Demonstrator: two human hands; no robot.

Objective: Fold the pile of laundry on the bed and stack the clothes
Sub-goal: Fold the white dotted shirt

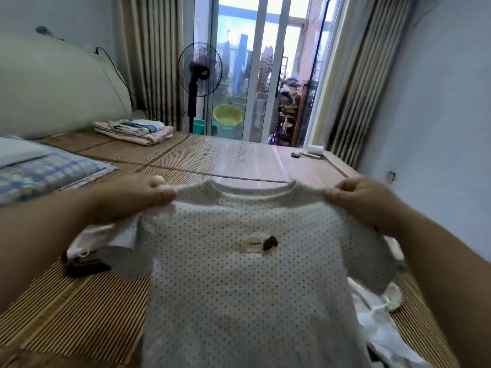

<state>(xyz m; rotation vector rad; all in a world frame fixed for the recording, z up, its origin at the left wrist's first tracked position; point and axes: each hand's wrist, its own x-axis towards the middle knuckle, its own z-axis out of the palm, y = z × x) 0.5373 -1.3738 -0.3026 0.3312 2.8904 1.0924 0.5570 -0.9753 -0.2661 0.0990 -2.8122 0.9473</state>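
A white dotted shirt (239, 282) with a small label and a dark red patch on its chest hangs in front of me above the bed, front side facing me. My left hand (143, 196) pinches its left shoulder and my right hand (364, 200) pinches its right shoulder, holding it spread out by the neckline. More white laundry (377, 322) lies on the bed behind and below the shirt at the right. Another pale garment (106, 237) lies under my left hand, on something dark (85, 266).
The bed is covered by a striped bamboo mat (87, 309). A folded stack of cloths (135, 130) sits at the far left near a large cushion (53, 86). A checked pillow (45, 173) lies at left. A standing fan (199, 73) and glass doors are beyond the bed.
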